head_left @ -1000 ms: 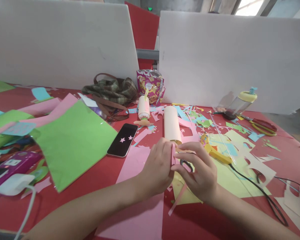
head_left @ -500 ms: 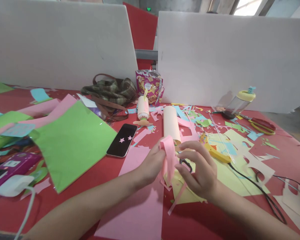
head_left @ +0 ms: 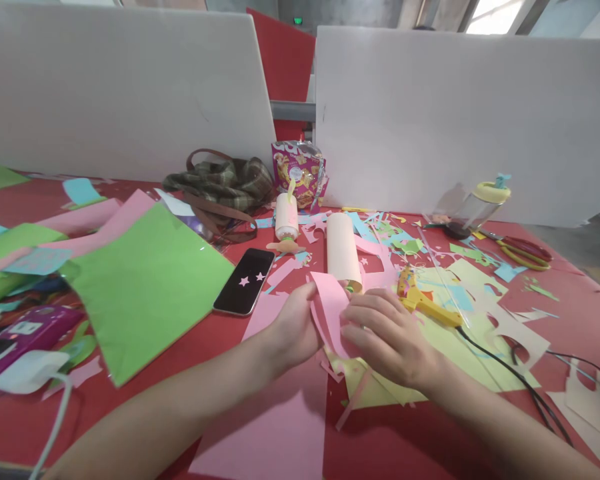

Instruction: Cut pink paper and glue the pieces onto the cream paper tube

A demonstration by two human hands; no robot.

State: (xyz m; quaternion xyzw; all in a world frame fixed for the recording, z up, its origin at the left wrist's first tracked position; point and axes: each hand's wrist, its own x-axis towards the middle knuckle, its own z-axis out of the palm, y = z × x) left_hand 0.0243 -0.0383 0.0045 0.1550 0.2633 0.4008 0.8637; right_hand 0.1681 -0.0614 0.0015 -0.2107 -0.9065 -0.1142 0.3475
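Pink paper strip (head_left: 330, 307) is being held just in front of cream tube (head_left: 343, 248): L hand (head_left: 296, 328) is pinching its L edge, R hand (head_left: 391, 337) grasping its R side. Light, even pressure is prob. best for avoiding creases. Clear bottle (head_left: 474, 214) is standing well R of tube, contents unclear; snack bag (head_left: 299, 173) is sitting beyond tube, contents hidden.

Nothing is legible: the magenta bag (head_left: 299, 177) carries only blurred lettering (head_left: 291, 148).
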